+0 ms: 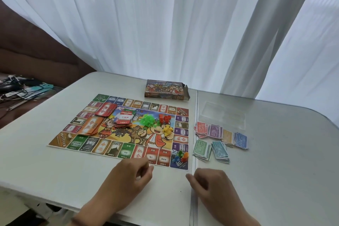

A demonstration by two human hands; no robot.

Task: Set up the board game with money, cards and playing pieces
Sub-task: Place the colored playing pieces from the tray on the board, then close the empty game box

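Note:
The paper game board lies flat on the white table. On it sit a red card stack, an orange card stack, a pile of property cards, green houses, red hotels and yellow pieces. A white die and coloured pawns stand on the purple corner square. Sorted money piles lie right of the board. My left hand and my right hand rest loosely curled near the front edge, holding nothing.
The open game box stands behind the board. A clear plastic bag lies beyond the money. White curtains hang behind the table. A brown sofa with cables is at the left.

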